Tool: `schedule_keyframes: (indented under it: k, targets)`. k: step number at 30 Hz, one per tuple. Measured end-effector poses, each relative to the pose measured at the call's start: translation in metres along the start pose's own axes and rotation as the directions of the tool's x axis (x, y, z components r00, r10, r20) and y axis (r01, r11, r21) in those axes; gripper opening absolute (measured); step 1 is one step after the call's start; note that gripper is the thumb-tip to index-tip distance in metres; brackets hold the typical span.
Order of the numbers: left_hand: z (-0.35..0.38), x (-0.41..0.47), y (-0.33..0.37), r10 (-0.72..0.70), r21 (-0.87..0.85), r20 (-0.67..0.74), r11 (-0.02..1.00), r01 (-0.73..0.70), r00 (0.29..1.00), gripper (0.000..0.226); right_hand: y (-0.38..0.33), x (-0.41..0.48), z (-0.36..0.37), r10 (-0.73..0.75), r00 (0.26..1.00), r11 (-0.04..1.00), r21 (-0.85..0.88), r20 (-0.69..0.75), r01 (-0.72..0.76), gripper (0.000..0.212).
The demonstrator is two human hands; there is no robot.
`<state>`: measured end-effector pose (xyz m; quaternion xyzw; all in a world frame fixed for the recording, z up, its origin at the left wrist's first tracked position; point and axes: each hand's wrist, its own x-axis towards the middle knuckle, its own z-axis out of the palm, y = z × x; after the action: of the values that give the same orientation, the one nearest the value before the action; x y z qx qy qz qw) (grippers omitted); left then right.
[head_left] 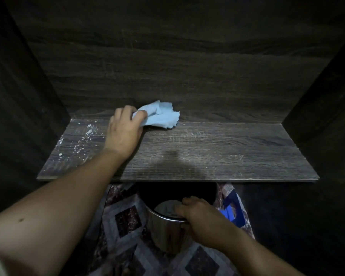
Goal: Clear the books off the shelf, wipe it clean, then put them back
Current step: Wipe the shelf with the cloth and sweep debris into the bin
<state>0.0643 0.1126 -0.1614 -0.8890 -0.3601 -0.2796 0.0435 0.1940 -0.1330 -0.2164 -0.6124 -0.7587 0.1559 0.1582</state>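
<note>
Dark wooden shelf (207,152) carries white dust specks (82,136) at its left end; further right, at its back edge, the left hand (124,134) grips a crumpled blue cloth (159,116); below its front edge the right hand (197,214) grips the rim of a metal bin (167,234)

Dark wood-grain shelf (227,152) in shot, and there's a crumpled blue cloth (161,116) lying at its back edge, pinched by the left hand (124,132); white dust specks (84,134) scattered just left of that grip; a dark patch (173,156) nearer than the grip, to its right; well below it, patterned floor (124,208) with a metal bin (167,232) standing on it
</note>
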Motion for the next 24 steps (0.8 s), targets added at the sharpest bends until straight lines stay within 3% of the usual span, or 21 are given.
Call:
schedule_keyframes:
  k: [3, 9, 13, 18, 24]
  targets:
    - [0.001, 0.002, -0.006, 0.012, -0.016, 0.018, 1.000, -0.012, 1.000, 0.022, 0.005, -0.002, 0.001, 0.029, 1.000, 1.000, -0.005, 0.005, -0.029, 0.039]
    - [0.002, 0.012, -0.013, -0.059, -0.162, 0.238, 0.982, 0.099, 0.969, 0.023, 0.006, -0.002, 0.003, 0.016, 1.000, 0.998, -0.057, -0.003, -0.016, 0.035]
    - [0.002, 0.012, -0.010, -0.123, -0.181, 0.320, 0.965, 0.188, 0.940, 0.044, 0.002, -0.002, 0.002, -0.050, 0.995, 0.997, -0.064, -0.090, 0.044, 0.047]
    - [0.000, 0.008, -0.010, -0.131, -0.163, 0.371, 0.965, 0.204, 0.919, 0.039, 0.001, -0.002, 0.004, -0.070, 0.993, 0.994, -0.086, -0.093, 0.062, 0.059]
    - [-0.013, -0.004, 0.005, -0.151, -0.147, 0.390, 0.964, 0.224, 0.908, 0.037, -0.004, -0.001, 0.002, 0.032, 0.999, 0.999, -0.037, 0.040, -0.031, 0.036]
